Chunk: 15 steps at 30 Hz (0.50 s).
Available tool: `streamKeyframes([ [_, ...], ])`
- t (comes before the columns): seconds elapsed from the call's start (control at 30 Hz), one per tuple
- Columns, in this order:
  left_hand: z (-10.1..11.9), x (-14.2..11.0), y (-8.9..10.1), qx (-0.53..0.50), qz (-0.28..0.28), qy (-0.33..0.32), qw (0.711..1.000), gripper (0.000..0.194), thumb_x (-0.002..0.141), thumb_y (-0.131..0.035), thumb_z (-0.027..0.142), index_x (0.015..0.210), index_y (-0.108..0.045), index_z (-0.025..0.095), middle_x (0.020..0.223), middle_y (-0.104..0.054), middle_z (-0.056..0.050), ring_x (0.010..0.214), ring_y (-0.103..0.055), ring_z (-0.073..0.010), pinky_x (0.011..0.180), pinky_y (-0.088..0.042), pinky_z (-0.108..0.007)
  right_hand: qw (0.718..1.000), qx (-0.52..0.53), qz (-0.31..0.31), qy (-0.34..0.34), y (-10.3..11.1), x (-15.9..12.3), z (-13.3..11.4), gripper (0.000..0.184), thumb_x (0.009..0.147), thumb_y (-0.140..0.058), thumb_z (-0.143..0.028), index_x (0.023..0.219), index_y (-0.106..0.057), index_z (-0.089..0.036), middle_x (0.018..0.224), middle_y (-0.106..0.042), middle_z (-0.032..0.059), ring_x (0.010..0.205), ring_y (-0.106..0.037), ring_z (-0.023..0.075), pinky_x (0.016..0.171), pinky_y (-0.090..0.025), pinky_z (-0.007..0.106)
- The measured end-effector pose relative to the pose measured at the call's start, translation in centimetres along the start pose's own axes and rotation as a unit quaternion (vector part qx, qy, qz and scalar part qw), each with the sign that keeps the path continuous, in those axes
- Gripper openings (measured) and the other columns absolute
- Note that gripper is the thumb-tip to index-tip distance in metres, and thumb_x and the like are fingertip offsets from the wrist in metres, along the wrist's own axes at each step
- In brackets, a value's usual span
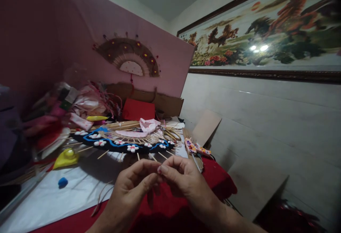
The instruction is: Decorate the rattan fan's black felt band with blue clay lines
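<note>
My left hand and my right hand meet over the front of the table, thumbs and forefingers pinched together. Whatever sits between the fingertips is too small or too hidden to make out. Just beyond them lies a fan-shaped piece with a black band, thin wooden sticks, a wavy blue line and white flowers with red centres. A small blue lump, like modelling clay, rests on the white sheet to the left. Behind it is a yellow lump in a plastic bag.
Scissors with gold handles lie behind the fan. A red cloth covers the table's right edge. Behind stand a red box and a pile of pink material. A finished-looking brown fan hangs on a pink board.
</note>
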<state>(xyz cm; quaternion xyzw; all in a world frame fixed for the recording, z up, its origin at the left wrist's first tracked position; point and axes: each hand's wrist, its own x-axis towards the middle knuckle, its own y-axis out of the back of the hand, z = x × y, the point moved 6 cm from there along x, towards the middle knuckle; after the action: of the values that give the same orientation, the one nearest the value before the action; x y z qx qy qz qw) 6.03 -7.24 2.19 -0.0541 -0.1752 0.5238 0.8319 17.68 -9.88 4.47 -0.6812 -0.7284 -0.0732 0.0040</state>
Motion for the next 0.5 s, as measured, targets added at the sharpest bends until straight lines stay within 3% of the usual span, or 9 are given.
streamKeyframes([
  [0.1, -0.3, 0.0, 0.1, 0.017, 0.008, 0.011, 1.0, 0.023, 0.067, -0.074, 0.034, 0.078, -0.069, 0.014, 0.069, -0.068, -0.004, 0.062, -0.06, -0.0127, 0.057, -0.048, -0.02, 0.996, 0.053, -0.002, -0.073, 0.1, 0.0, 1.2, 0.033, 0.072, -0.068, -0.044, 0.071, -0.054, -0.014, 0.054, -0.051, -0.0051, 0.039, -0.032, 0.0022, 0.037, -0.023, 0.015],
  [0.2, -1.2, 0.2, 0.3, 0.019, 0.008, 0.039, 0.999, 0.026, 0.068, -0.072, 0.037, 0.075, -0.067, 0.013, 0.056, -0.063, -0.002, 0.047, -0.056, -0.0116, 0.044, -0.046, -0.021, 0.992, 0.075, -0.011, -0.099, 0.1, -0.2, 1.6, 0.033, 0.071, -0.068, -0.044, 0.071, -0.055, -0.014, 0.052, -0.047, -0.0063, 0.04, -0.033, 0.0025, 0.037, -0.025, 0.015],
  [0.37, -2.6, 0.3, 0.4, -0.021, 0.003, 0.077, 0.997, 0.029, 0.068, -0.072, 0.04, 0.072, -0.062, 0.013, 0.057, -0.063, -0.001, 0.039, -0.054, -0.0111, 0.036, -0.047, -0.023, 0.994, 0.061, -0.028, -0.084, 0.2, -0.3, 1.8, 0.031, 0.072, -0.067, -0.041, 0.072, -0.057, -0.012, 0.061, -0.056, -0.0021, 0.044, -0.04, 0.0032, 0.04, -0.028, 0.016],
  [0.5, -2.6, 0.3, 0.1, -0.047, 0.001, 0.081, 0.996, 0.028, 0.067, -0.074, 0.037, 0.076, -0.062, 0.013, 0.059, -0.063, -0.001, 0.041, -0.056, -0.0116, 0.035, -0.049, -0.023, 0.998, 0.019, -0.03, -0.055, 0.4, -0.4, 2.0, 0.032, 0.073, -0.066, -0.043, 0.072, -0.056, -0.013, 0.054, -0.052, -0.0046, 0.042, -0.036, 0.0033, 0.041, -0.025, 0.018],
])
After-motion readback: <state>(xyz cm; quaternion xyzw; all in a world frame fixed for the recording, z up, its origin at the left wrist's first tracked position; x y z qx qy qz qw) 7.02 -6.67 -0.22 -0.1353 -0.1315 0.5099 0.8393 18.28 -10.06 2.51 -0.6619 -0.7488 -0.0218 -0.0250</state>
